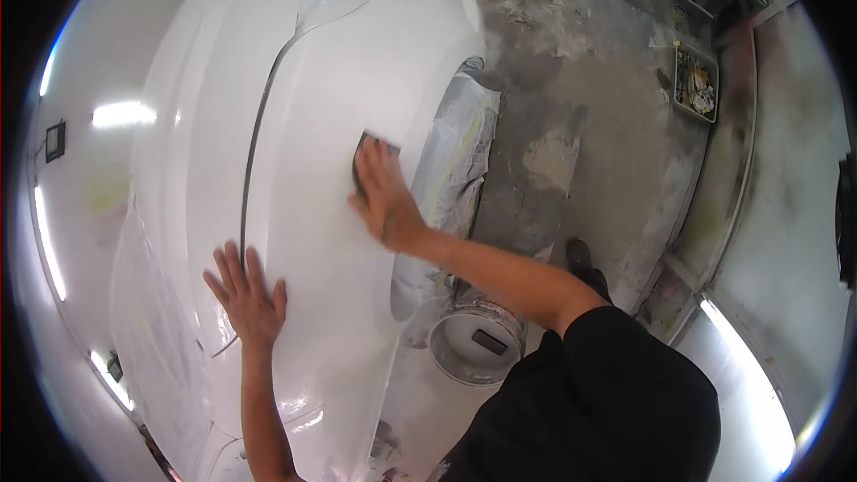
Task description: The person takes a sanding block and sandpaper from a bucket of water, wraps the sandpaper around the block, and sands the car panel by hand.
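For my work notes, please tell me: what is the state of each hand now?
Left hand: open, flat on the car, holding nothing.
Right hand: holding a dark pad against the car.

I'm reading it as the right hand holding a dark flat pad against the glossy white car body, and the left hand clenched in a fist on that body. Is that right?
Not quite: the left hand isn't clenched; the head view shows it open, fingers spread, on the glossy white car body. The rest stands.

A filled bin (716, 89) sits near the wall (794, 152).
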A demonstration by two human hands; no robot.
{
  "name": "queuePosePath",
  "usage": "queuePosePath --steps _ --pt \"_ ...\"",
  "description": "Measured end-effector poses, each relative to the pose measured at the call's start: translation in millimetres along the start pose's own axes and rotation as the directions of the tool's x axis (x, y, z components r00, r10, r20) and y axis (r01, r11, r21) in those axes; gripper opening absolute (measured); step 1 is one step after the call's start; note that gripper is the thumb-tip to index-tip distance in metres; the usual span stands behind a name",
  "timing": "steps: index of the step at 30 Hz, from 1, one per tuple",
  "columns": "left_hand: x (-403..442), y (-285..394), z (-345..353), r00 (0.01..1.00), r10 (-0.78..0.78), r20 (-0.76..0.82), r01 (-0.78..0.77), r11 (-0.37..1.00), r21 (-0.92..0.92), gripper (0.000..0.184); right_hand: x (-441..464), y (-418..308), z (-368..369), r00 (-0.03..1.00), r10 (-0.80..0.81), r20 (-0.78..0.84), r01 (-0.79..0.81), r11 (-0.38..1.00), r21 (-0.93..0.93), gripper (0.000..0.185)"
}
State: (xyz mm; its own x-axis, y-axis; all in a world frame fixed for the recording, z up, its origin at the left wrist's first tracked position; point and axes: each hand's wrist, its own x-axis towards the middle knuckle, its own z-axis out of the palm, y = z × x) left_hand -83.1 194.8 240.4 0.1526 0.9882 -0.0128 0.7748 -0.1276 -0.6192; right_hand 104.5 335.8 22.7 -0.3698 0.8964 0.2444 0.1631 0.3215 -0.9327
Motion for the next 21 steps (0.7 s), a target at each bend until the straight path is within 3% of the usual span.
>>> queuePosePath --steps 3,4,5,6,7,8,9,10,11,12,13,16,18,21 --pt "1 -1 3 1.0 0.015 -0.013 -0.015 1.0 -0.014 0.069 64 62 -2 0.985 -0.121 -0.121 0.089 0.965 -0.247 0.067" --pt "1 -2 4 1.0 0.019 -0.014 -0.019 1.0 -0.019 0.07 106 103 -17 0.915 -0.252 -0.315 0.203 0.962 -0.181 0.065" --pt "3 -3 3 1.0 0.019 -0.019 -0.02 1.0 -0.023 0.07 154 154 -22 0.898 -0.363 -0.25 0.062 0.665 -0.744 0.062" --pt "1 -3 2 1.0 0.021 -0.018 -0.022 0.999 -0.029 0.07 196 187 -36 0.939 -0.282 -0.199 -0.169 0.127 -0.977 0.058" --pt "-1 -2 1 1.0 0.015 -0.011 -0.016 0.999 -0.031 0.07 201 168 -50 0.951 -0.101 -0.292 -0.194 0.54 -0.819 0.059" --pt "1 -3 1 1.0 0.009 -0.016 -0.01 1.0 -0.029 0.071 212 129 -79 0.95 0.096 -0.296 -0.239 0.836 -0.494 0.059" --pt "1 -3 -1 1.0 0.006 -0.017 -0.006 0.999 -0.034 0.071 210 102 -95 0.939 0.278 -0.202 -0.298 0.951 -0.079 0.06" --pt "0 -2 -1 1.0 -0.001 -0.014 0.0 0.999 -0.035 0.071 191 104 -57 0.907 0.126 -0.403 -0.193 0.973 -0.129 0.062" --pt "1 -3 -2 1.0 -0.006 -0.01 0.005 0.999 -0.033 0.071 166 118 -8 0.891 -0.157 -0.427 -0.08 0.871 -0.485 0.066" --pt "1 -3 -2 1.0 -0.006 -0.002 0.006 0.999 -0.033 0.072 120 71 -6 0.94 -0.143 -0.31 0.067 0.967 -0.245 0.064" --pt "-1 -1 -3 1.0 -0.01 0.001 0.01 0.999 -0.038 0.072 93 38 23 0.997 -0.076 0.019 0.075 0.857 -0.51 0.064" --pt "3 -2 0 1.0 -0.011 -0.001 0.011 0.999 -0.039 0.072 143 91 -18 0.884 -0.419 -0.208 0.361 0.894 -0.267 0.065" --pt "2 -3 -2 1.0 -0.006 -0.002 0.006 0.999 -0.043 0.072 183 108 -43 0.953 -0.179 -0.244 0.132 0.971 -0.198 0.065" --pt "1 -7 -3 1.0 -0.015 0.006 0.015 0.999 -0.032 0.071 237 105 -85 0.942 0.18 -0.282 -0.217 0.97 -0.105 0.064"
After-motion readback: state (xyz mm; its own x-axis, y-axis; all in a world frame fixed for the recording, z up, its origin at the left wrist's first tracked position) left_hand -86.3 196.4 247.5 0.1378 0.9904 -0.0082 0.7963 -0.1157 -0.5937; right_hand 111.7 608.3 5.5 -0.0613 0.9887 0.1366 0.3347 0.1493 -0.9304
